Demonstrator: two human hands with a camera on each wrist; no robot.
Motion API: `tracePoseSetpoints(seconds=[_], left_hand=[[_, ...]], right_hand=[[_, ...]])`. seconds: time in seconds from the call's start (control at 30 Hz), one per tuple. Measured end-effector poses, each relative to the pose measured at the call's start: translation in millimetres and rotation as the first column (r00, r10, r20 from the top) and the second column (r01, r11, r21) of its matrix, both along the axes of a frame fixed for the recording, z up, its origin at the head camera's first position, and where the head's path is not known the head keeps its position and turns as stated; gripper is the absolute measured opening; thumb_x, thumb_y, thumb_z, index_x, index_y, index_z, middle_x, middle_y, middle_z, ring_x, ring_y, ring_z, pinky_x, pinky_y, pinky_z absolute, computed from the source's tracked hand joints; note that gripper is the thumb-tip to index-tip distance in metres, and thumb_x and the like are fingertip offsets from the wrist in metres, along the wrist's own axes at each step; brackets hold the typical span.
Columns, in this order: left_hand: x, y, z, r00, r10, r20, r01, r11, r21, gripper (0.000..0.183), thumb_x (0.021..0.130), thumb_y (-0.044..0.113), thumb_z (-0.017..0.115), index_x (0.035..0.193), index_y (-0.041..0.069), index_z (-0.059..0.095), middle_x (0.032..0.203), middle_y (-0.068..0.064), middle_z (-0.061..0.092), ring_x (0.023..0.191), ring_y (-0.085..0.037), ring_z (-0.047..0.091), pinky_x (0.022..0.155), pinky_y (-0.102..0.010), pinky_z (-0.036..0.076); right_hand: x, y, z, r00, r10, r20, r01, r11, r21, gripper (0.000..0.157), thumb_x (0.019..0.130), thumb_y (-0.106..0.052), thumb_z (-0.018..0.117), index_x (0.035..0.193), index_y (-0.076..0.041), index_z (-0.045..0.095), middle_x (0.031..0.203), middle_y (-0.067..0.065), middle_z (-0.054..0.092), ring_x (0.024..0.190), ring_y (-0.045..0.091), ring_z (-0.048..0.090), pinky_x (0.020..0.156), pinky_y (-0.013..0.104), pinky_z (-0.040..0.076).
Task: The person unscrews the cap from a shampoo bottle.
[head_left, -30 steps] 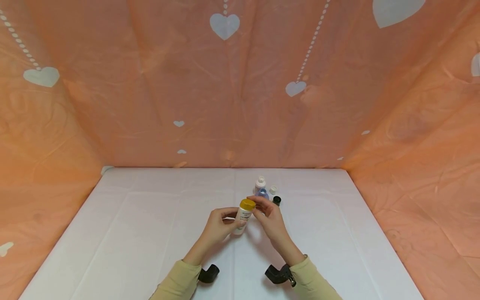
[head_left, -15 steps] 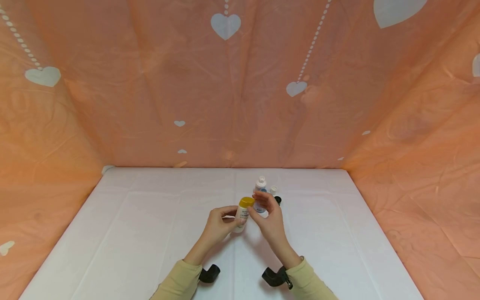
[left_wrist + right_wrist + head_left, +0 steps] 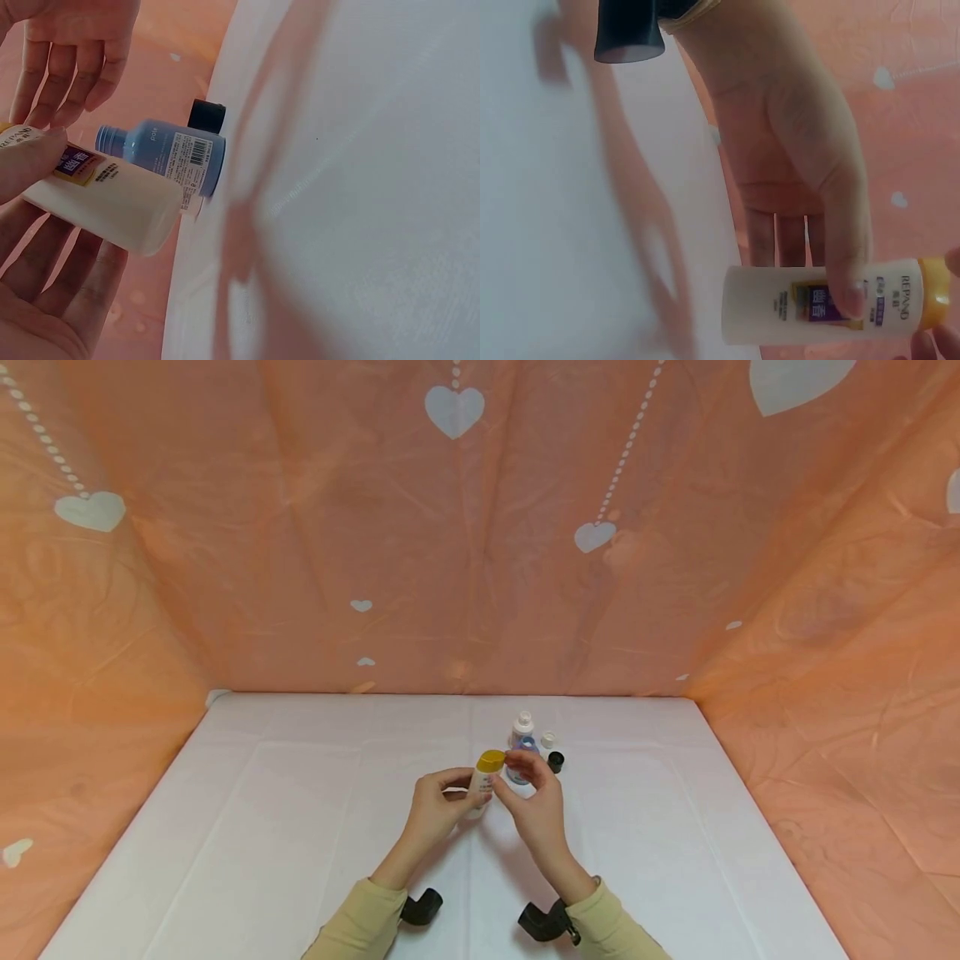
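Observation:
A small white lotion bottle (image 3: 483, 781) with a yellow cap (image 3: 491, 761) is held tilted above the table. My left hand (image 3: 433, 806) grips its body, thumb across the label, as the right wrist view shows up close. At the cap, my right hand (image 3: 542, 806) pinches with its fingertips, which show at the right edge of the right wrist view; its other fingers spread loosely in the left wrist view. Just behind the right hand stands an uncapped blue bottle (image 3: 154, 146), partly hidden in the head view.
Behind the blue bottle is a white bottle (image 3: 522, 725) with an open neck. A white cap (image 3: 548, 740) and a black cap (image 3: 556, 762) lie to its right. Black wrist cameras (image 3: 423, 907) stick out from both sleeves. Orange heart-print cloth (image 3: 300, 568) hangs around the white table (image 3: 285, 843).
The right hand's fingers lifted off the cap half a second ago and are now back on it. The bottle has moved slightly up and left with the left hand.

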State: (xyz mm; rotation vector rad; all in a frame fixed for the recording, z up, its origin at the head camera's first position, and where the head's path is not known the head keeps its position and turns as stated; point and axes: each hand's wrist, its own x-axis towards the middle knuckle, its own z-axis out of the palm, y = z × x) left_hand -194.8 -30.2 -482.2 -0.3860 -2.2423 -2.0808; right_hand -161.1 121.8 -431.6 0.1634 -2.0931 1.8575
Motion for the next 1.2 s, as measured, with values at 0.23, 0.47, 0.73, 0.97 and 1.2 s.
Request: tracePoseSetpoints(seconds=[0.23, 0.47, 0.73, 0.97, 1.2], left_hand=[[-2.0, -1, -9.0, 0.999, -0.001, -0.038, 0.001, 1.000, -0.020, 0.029, 0.074, 0.009, 0.083, 0.101, 0.003, 0.073, 0.096, -0.011, 0.071, 0.082, -0.024, 0.069, 0.068, -0.027, 0.057], [6.8, 2, 3.3, 0.999, -0.049, -0.021, 0.048, 0.998, -0.029, 0.024, 0.079, 0.001, 0.077, 0.102, -0.001, 0.072, 0.097, -0.015, 0.070, 0.081, -0.032, 0.069, 0.068, -0.027, 0.057], [13.3, 0, 12.7, 0.998, -0.068, 0.005, 0.069, 0.997, -0.018, 0.026, 0.079, 0.001, 0.077, 0.103, -0.004, 0.071, 0.099, -0.017, 0.069, 0.083, -0.032, 0.068, 0.068, -0.028, 0.057], [2.6, -2, -9.6, 0.993, -0.106, 0.048, 0.108, 0.993, -0.045, 0.030, 0.079, 0.009, 0.079, 0.107, 0.002, 0.071, 0.103, -0.013, 0.069, 0.085, -0.028, 0.068, 0.069, -0.028, 0.057], [2.4, -1, -8.2, 0.995, -0.095, 0.018, 0.096, 0.994, -0.057, 0.029, 0.079, 0.009, 0.079, 0.106, 0.003, 0.072, 0.100, -0.011, 0.069, 0.087, -0.023, 0.068, 0.072, -0.028, 0.057]], right_hand=[[1.3, -5, 1.4, 1.000, -0.005, 0.007, 0.005, 1.000, 0.000, 0.039, 0.079, -0.001, 0.076, 0.115, 0.007, 0.062, 0.108, 0.019, 0.065, 0.103, 0.036, 0.056, 0.091, 0.038, 0.042], [0.3, -9, -0.5, 0.999, -0.032, -0.004, 0.032, 0.999, 0.009, 0.036, 0.079, 0.000, 0.076, 0.113, 0.006, 0.064, 0.104, 0.017, 0.066, 0.098, 0.028, 0.058, 0.087, 0.035, 0.043], [-2.3, -4, -0.3, 0.999, 0.030, 0.026, -0.031, 0.999, 0.015, 0.034, 0.081, 0.006, 0.071, 0.113, 0.005, 0.063, 0.110, 0.016, 0.065, 0.102, 0.026, 0.057, 0.088, 0.034, 0.040], [-3.4, 3, 0.1, 0.987, 0.155, 0.038, -0.153, 0.987, -0.053, 0.032, 0.083, 0.014, 0.059, 0.114, 0.008, 0.059, 0.114, 0.021, 0.061, 0.105, 0.030, 0.054, 0.095, 0.046, 0.039], [-3.3, 2, 1.2, 0.990, 0.142, 0.024, -0.141, 0.989, -0.043, 0.039, 0.083, 0.011, 0.062, 0.120, 0.003, 0.055, 0.116, 0.018, 0.060, 0.108, 0.029, 0.054, 0.094, 0.045, 0.039]])
